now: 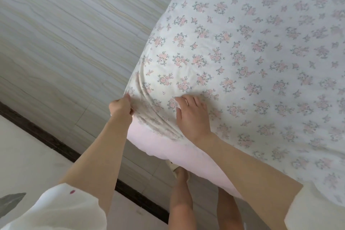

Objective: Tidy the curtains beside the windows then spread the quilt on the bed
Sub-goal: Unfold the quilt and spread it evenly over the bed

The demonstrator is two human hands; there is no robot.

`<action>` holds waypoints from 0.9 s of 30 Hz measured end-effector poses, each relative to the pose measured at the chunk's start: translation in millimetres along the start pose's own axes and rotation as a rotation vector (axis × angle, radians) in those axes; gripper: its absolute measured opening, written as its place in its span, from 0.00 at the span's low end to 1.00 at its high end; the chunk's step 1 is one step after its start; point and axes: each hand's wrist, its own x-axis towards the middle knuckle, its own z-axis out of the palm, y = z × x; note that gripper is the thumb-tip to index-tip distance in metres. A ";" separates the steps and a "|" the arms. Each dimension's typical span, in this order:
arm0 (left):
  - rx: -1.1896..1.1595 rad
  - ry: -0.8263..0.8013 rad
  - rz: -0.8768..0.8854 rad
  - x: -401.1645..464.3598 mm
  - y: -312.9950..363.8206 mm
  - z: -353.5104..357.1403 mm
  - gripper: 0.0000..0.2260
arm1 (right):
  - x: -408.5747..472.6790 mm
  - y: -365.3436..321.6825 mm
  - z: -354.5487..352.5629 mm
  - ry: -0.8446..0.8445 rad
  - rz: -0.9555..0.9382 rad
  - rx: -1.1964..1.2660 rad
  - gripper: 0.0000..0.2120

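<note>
The left hand [121, 107] has its fingers [128, 99] clenched on the corner of the quilt [242, 73], pinching the cloth so that curved folds run from the grip down along the near edge. The right hand [192, 115] lies just beside it, palm down on the quilt, fingers released and spread flat, grasping nothing.

The quilt is white with small pink flower clusters and grey-green leaves, repeated all over. Past the 2 hands it lies mostly smooth, with only faint creases. It covers the bed [168, 147] from the gripped corner out to the right and far side of the view. Under the held corner a plain pale pink layer of the bed shows, uncovered along the near edge.

Both forearms are bare, with white sleeves [61, 209] pushed up. The person's 2 bare legs [180, 198] stand at the bed's edge on a pale wood-grain floor [65, 33]. A dark strip [61, 145] runs across the floor to the left.
</note>
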 end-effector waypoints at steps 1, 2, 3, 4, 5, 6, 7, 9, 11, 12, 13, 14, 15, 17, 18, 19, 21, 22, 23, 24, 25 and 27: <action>-0.120 -0.037 -0.026 1.1 -0.8 -3.7 0.10 | 9.3 -5.0 0.3 -0.043 0.000 -0.016 0.16; -0.224 -0.099 -0.050 0.1 -0.7 -5.3 0.06 | 16.9 -7.5 0.5 -0.123 0.006 -0.039 0.21; -0.340 -0.170 -0.078 0.0 0.1 -8.8 0.05 | 23.1 -10.6 2.6 -0.222 0.009 -0.066 0.26; -0.430 -0.239 -0.102 -0.8 0.1 -9.3 0.10 | 27.6 -9.6 3.8 -0.294 0.018 -0.094 0.31; -0.515 -0.288 -0.114 -2.0 1.6 -10.9 0.12 | 31.9 -11.1 4.3 -0.332 0.025 -0.108 0.35; -0.572 -0.336 -0.103 -2.8 3.7 -10.7 0.12 | 35.1 -11.7 3.8 -0.355 0.035 -0.102 0.37; -0.627 -0.381 -0.099 -7.1 8.0 -10.5 0.10 | 38.0 -12.5 1.0 -0.376 0.043 -0.080 0.38; -0.702 -0.450 -0.090 -13.2 15.7 -8.5 0.09 | 40.8 -14.2 -10.4 -0.429 0.040 0.031 0.38; -0.759 -0.497 -0.087 -17.2 21.8 -6.5 0.10 | 37.5 -13.2 -24.6 -0.415 0.044 0.235 0.35; -0.772 -0.524 -0.085 -19.5 25.4 -5.6 0.10 | 34.7 -13.9 -31.6 -0.358 0.055 0.346 0.34; -0.777 -0.553 -0.083 -22.2 29.0 -3.8 0.11 | 33.1 -14.7 -34.9 -0.307 0.075 0.428 0.32; -0.770 -0.578 -0.074 -25.1 32.3 -1.4 0.12 | 33.5 -17.0 -37.3 -0.291 0.109 0.476 0.31; -0.760 -0.606 -0.063 -30.2 35.7 1.0 0.13 | 36.6 -20.4 -38.1 -0.308 0.153 0.493 0.31; -0.737 -0.638 -0.033 -39.2 41.5 5.8 0.13 | 47.3 -28.6 -38.3 -0.325 0.189 0.456 0.25; -0.720 -0.655 -0.021 -44.2 45.2 7.2 0.14 | 53.1 -32.0 -40.7 -0.287 0.187 0.413 0.18; -0.706 -0.662 -0.012 -48.5 49.4 8.0 0.15 | 57.5 -33.0 -43.6 -0.242 0.184 0.378 0.14; -0.681 -0.651 0.014 -51.9 57.7 10.5 0.16 | 62.8 -30.9 -55.0 -0.178 0.158 0.355 0.11; -0.665 -0.660 0.039 -53.6 62.9 12.2 0.16 | 64.0 -29.1 -63.8 -0.136 0.142 0.345 0.11; -0.640 -0.671 0.075 -56.9 67.4 13.1 0.15 | 65.0 -27.0 -71.1 -0.084 0.130 0.335 0.11; -0.606 -0.656 0.109 -58.9 69.3 14.5 0.13 | 65.3 -26.7 -79.8 -0.040 0.117 0.336 0.10; -0.574 -0.621 0.129 -60.8 69.1 17.0 0.10 | 67.1 -26.4 -86.2 -0.008 0.093 0.343 0.10; -0.524 -0.511 0.121 -54.6 56.8 15.8 0.07 | 66.2 -30.3 -90.0 -0.021 0.053 0.352 0.10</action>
